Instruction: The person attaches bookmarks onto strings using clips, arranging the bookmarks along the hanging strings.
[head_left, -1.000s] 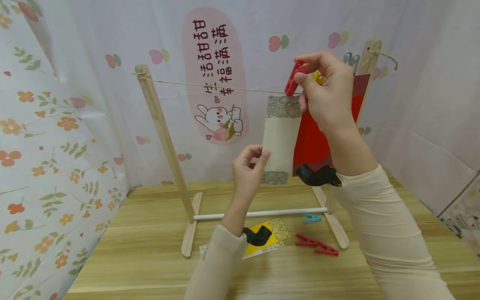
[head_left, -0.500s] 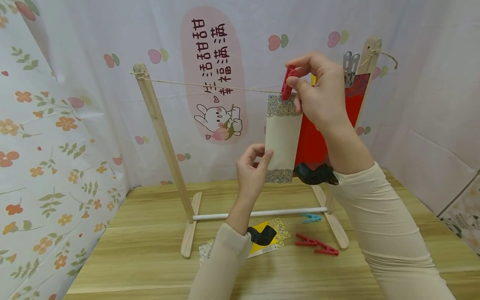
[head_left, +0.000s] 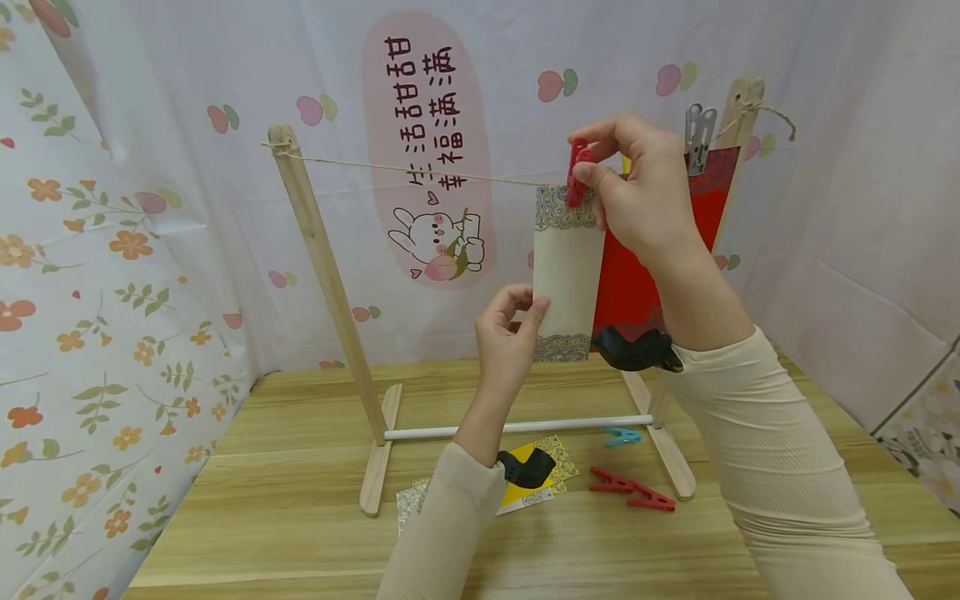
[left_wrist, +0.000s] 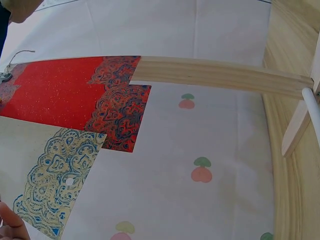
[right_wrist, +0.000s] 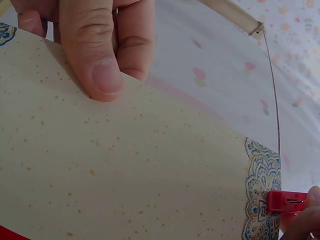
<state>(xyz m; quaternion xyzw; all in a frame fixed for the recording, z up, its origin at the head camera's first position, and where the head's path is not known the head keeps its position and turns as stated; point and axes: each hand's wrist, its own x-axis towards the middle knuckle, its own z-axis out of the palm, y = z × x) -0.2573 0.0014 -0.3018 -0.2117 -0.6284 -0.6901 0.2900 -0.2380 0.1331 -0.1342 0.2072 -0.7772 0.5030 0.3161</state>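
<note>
A cream paper card (head_left: 567,267) with blue-and-gold lace bands at both ends hangs upright at the string (head_left: 420,171). My left hand (head_left: 510,329) pinches its left edge low down, thumb in front, as the right wrist view shows close up. At the card's top edge, my right hand (head_left: 645,183) pinches a red clothespin (head_left: 577,173) between thumb and fingers. The clothespin's tip (right_wrist: 276,201) overlaps the patterned band near the string. Just right of the card hang red cards (head_left: 628,283) with dark lace ends, partly hidden by my right hand and wrist.
The string runs between two wooden posts (head_left: 322,275) joined low by a white rod (head_left: 577,425). Grey clothespins (head_left: 699,140) grip the string at right. On the table lie red clothespins (head_left: 633,489), a blue clothespin (head_left: 622,436) and yellow and white cards (head_left: 525,492), partly under my left forearm.
The red clothespin has come down from above the string onto the card's top edge, turning more upright. My left hand and the card have shifted slightly right and up.
</note>
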